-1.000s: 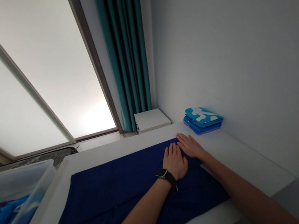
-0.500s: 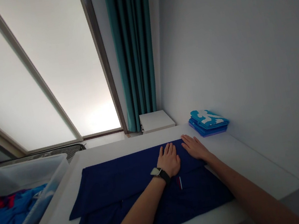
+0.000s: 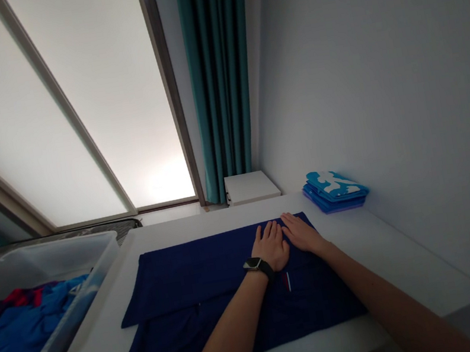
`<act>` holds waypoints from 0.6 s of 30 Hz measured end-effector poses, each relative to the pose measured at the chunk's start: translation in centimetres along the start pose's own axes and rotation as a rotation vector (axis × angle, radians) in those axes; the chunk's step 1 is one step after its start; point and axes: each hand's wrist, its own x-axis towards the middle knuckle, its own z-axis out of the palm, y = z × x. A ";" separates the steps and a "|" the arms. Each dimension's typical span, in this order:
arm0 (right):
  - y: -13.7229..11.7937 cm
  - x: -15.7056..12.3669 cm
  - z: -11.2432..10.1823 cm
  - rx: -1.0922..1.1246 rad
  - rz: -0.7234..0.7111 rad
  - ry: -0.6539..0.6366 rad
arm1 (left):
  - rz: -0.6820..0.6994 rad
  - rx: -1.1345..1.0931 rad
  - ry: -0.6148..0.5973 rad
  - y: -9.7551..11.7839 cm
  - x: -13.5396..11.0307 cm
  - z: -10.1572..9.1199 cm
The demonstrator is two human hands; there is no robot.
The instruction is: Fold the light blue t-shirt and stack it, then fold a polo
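Smoothing of a folded layer is what is in hand: the left hand (image 3: 271, 247) and the right hand (image 3: 301, 234) are laid side by side, palms down, on a dark navy garment (image 3: 189, 277). The fingers of both hands are extended and slightly parted, pressed flat on the cloth, with nothing pinched or gripped. The right fingertips are placed close to the far edge of the garment, and a black-strapped smartwatch (image 3: 256, 265) is worn on the left wrist. The garment is spread on a white table (image 3: 393, 257), with an upper layer folded over and a lower layer showing toward the near left, where a small striped tab (image 3: 286, 281) is seen below the hands. A clear plastic bin (image 3: 46, 261) stands at the left of the table, with blue and red clothes (image 3: 25, 322) inside it. A stack of folded blue garments (image 3: 334, 190) is placed in the far corner against the wall (image 3: 382, 85)
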 end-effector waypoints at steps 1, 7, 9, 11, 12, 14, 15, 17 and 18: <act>-0.2 -0.2 0.2 -0.004 -0.005 -0.006 | -0.002 -0.003 -0.004 0.0 0.0 0.0; -0.2 -0.8 0.4 -0.063 -0.010 0.000 | -0.002 -0.014 -0.025 -0.2 0.2 0.5; -0.3 -0.8 0.3 -0.088 -0.011 -0.009 | -0.009 -0.018 -0.031 -0.2 0.3 0.5; -0.4 -0.8 0.2 -0.108 -0.014 -0.019 | -0.013 -0.030 -0.039 -0.2 0.3 0.5; -0.4 -0.8 0.2 -0.115 -0.014 -0.022 | -0.012 -0.039 -0.044 -0.2 0.2 0.4; -0.5 -0.8 0.2 -0.121 -0.007 -0.026 | -0.010 -0.058 -0.062 -0.6 -0.1 0.0; -0.5 -0.8 0.2 -0.122 0.001 -0.028 | -0.012 -0.062 -0.073 -1.0 -0.3 -0.2; -0.5 -0.7 0.3 -0.122 0.022 -0.038 | -0.023 -0.052 -0.091 -2.3 -1.1 -0.9; -0.5 -0.7 0.3 -0.120 0.030 -0.044 | -0.027 -0.041 -0.099 -3.2 -1.6 -1.3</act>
